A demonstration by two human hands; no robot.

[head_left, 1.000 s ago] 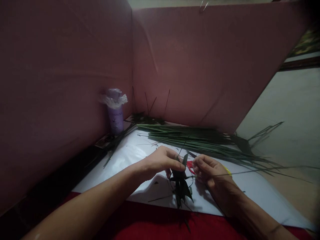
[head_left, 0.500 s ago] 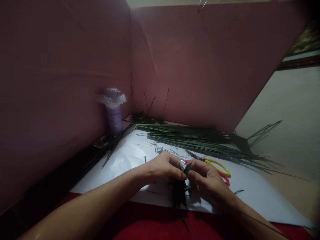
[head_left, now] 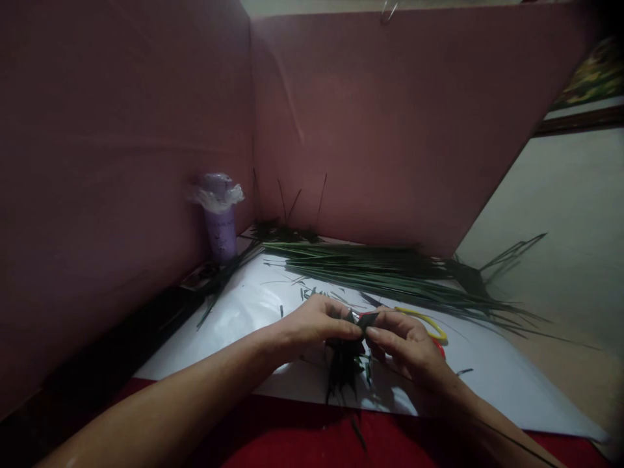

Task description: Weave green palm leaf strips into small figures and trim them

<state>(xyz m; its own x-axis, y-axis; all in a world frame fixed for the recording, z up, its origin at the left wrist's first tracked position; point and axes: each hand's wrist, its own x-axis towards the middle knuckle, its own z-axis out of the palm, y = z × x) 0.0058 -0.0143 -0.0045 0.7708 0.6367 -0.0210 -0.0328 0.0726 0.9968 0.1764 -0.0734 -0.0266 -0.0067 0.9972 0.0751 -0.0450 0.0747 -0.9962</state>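
- Looks leafy and matt on the held bundle (head_left: 343, 369)
- Shines faintly along the leaf strips (head_left: 370, 265)
- Looks like smooth plastic on the yellow handle (head_left: 424, 317)

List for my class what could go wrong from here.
1. The dark green leaf piece is pinched between the fingertips of the left hand and right hand; if either grip slackens, its folds might loosen.

2. The yellow-handled scissors lie just beyond the right hand, so its fingers could brush or nudge them.

3. Small leaf scraps lie near the left hand and could get swept about.
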